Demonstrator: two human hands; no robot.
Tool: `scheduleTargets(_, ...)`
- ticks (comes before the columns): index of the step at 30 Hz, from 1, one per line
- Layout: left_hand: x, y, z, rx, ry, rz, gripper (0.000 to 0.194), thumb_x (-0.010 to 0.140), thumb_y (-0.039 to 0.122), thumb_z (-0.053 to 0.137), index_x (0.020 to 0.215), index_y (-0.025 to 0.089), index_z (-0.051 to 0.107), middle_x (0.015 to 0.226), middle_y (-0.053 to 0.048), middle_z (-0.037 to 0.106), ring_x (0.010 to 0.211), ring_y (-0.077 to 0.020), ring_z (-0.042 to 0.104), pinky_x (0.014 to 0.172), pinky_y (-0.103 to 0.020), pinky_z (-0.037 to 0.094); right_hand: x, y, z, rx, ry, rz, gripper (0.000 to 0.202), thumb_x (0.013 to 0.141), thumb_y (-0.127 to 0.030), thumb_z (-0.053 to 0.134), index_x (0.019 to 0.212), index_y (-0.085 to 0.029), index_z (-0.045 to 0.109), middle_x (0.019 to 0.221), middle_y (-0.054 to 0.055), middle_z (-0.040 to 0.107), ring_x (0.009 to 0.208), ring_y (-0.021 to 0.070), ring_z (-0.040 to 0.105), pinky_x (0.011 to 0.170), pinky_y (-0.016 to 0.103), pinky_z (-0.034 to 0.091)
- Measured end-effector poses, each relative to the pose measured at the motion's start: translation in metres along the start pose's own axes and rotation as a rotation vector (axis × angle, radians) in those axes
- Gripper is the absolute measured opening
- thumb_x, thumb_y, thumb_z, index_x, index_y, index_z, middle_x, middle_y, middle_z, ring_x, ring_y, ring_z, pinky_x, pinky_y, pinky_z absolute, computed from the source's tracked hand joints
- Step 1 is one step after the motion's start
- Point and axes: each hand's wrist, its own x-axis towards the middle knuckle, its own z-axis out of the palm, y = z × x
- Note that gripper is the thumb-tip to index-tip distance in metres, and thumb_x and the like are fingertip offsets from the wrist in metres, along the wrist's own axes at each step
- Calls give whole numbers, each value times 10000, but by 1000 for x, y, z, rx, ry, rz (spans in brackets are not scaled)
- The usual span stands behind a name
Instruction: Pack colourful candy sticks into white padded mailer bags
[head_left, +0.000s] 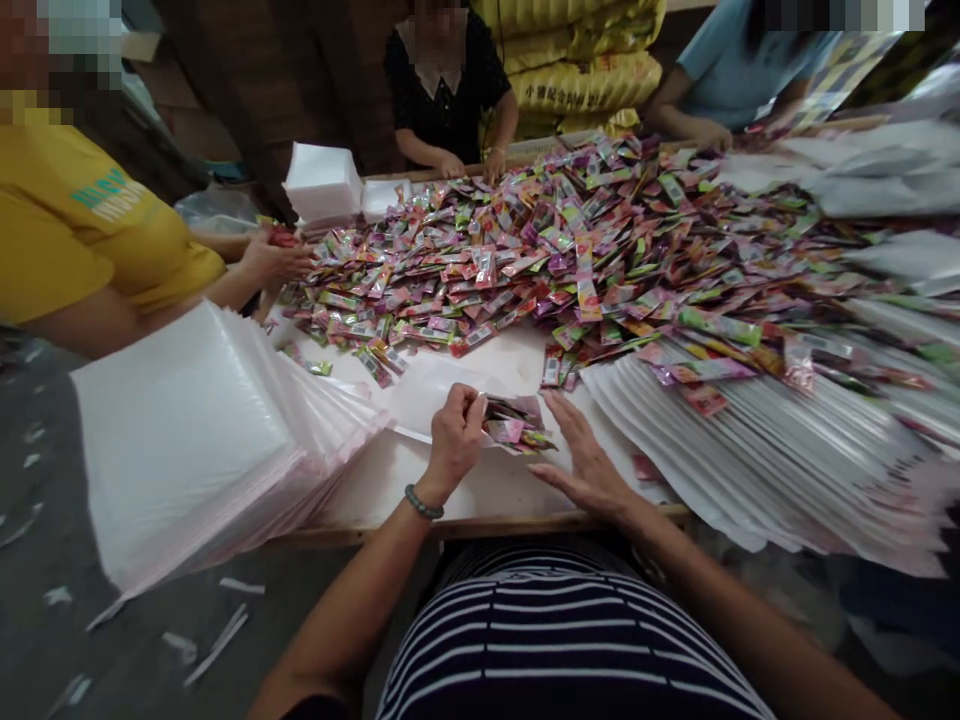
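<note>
My left hand (459, 432), with a beaded bracelet at the wrist, is closed on the edge of a white mailer bag (424, 395) lying on the table. Several small coloured packets (517, 425) show at the bag's mouth, between my two hands. To their right my right hand (581, 455) is open, its fingers spread and its palm turned toward the packets. Whether its fingertips touch them I cannot tell. Just beyond my hands lies a large heap of the same packets (525, 250).
White mailers are stacked at the left (180, 430); a fanned pile of bags (735, 450) lies at the right with packets on top. A person in yellow (97, 230) holds packets at left. Two others sit across the table, near yellow sacks (585, 85). Paper scraps litter the floor.
</note>
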Motion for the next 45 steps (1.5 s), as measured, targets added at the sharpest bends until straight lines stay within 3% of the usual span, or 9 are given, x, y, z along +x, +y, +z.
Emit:
scheduleTargets(5,15,52,-11,-517,2,-124,264,790,406,658,807,215,476,601,78,487,481,-70,429,473,-185,347,54,-44,-15,-40,123,-182,918,878,-612,526,1562,-265,21,1577,149,220,1455,329,219,1144,567,275)
scheduleTargets(10,29,87,-47,-746,55,-194,348,673,346,751,791,211,453,601,80,529,469,-64,478,453,-169,377,132,-88,-65,-152,81,-465,836,799,-636,632,1479,-261,322,1534,133,283,1420,353,251,1132,572,274)
scheduleTargets(14,38,100,-82,-681,100,-200,294,684,296,713,757,203,443,568,91,482,426,-50,427,417,-162,333,159,-105,-84,-275,90,-596,158,915,-389,589,961,-275,688,1367,42,466,1313,306,363,1094,537,316)
scheduleTargets(21,62,102,-111,-173,114,-164,204,723,233,652,668,192,460,482,89,408,397,-61,348,395,-170,252,188,-130,-90,-273,-78,-677,340,932,-475,554,781,-205,695,1248,11,548,1258,271,425,1056,526,331)
scheduleTargets(27,35,107,-117,-53,58,111,111,745,263,619,730,197,532,600,42,519,521,-96,446,492,-203,317,177,-83,-78,-288,122,-5,393,1027,-413,329,1125,-149,604,1007,85,647,939,198,631,858,377,488)
scheduleTargets(33,-49,70,-60,372,-492,-89,106,787,189,483,687,222,488,527,39,510,496,-124,451,498,-248,261,131,9,10,-627,-86,633,483,931,-307,545,1320,-23,509,1371,346,465,1222,410,521,933,546,447)
scheduleTargets(36,-69,46,-34,441,-672,-211,67,751,165,516,708,215,507,531,48,519,507,-124,476,504,-245,267,120,30,47,-616,-55,590,536,963,-321,475,1402,-16,439,1478,343,347,1352,418,386,1032,611,342)
scheduleTargets(40,-40,36,-43,201,-884,-293,203,811,381,565,923,214,590,582,54,552,507,-129,524,475,-222,340,121,33,61,-353,-278,90,391,928,-229,542,1299,-111,583,1428,206,505,1380,273,399,1147,492,263)
scheduleTargets(45,43,14,-62,669,-448,-94,203,793,262,632,988,204,636,725,-15,654,679,-182,619,618,-263,438,119,33,35,-196,-245,62,341,967,-173,421,1217,-198,653,1321,85,627,1208,157,569,1007,285,423)
